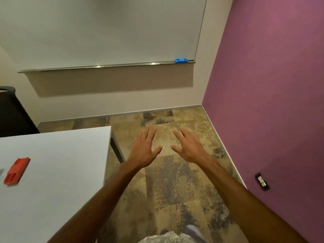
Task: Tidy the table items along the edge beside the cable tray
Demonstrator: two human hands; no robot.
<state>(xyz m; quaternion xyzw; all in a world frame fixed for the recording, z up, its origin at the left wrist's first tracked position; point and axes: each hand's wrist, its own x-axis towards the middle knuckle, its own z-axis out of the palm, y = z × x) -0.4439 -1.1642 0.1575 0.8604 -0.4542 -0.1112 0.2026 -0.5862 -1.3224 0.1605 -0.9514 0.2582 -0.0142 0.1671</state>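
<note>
A white table (57,163) fills the lower left. On it near the left edge lies a red flat plastic item (16,170), tilted. A small grey patch at the far left border beside it is cut off. My left hand (144,148) and my right hand (188,148) are stretched out side by side over the floor, to the right of the table's corner. Both hands are empty with fingers spread, palms down. Neither touches the table or the red item.
A whiteboard (105,30) hangs on the far wall with a blue eraser (181,60) on its ledge. A purple wall (271,85) with a socket (262,181) stands at right. A dark chair (12,113) is behind the table. Patterned carpet (175,190) covers the floor.
</note>
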